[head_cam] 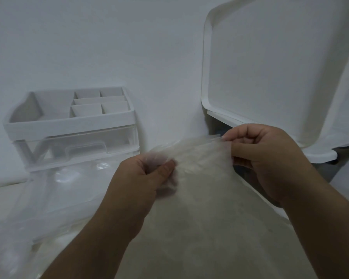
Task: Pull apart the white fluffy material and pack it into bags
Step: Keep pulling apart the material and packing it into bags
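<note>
The bag [199, 198] is held up in front of the person, between both hands and low in the middle of the view. Its long axis runs from the person's lap up and away, and its mouth points toward the wall [109, 47]. It is thin clear film, narrow at the top and swelling wide toward the near end. It is packed with white stuffing [210, 234] that looks soft, cloudy and faintly cream through the plastic.

The left hand [147, 178] has its fingers curled, and thumb and fingertips pinch a crumpled bunch of film at the left of the mouth. The right hand [266, 158] is also curled and pinches the stiff flat strip at the right corner of the mouth, which is pulled taut between the two hands.

To the left, loose clear plastic [58, 198], glossy and wrinkled, lies on the pale tabletop [0, 198]. Behind it, against the wall, stands a boxy white organiser [69, 121], its top divided into rectangular compartments, with a see-through drawer [79, 146] below. At the right a white smooth tray [270, 67] with rounded corners and a raised rim leans upright.
</note>
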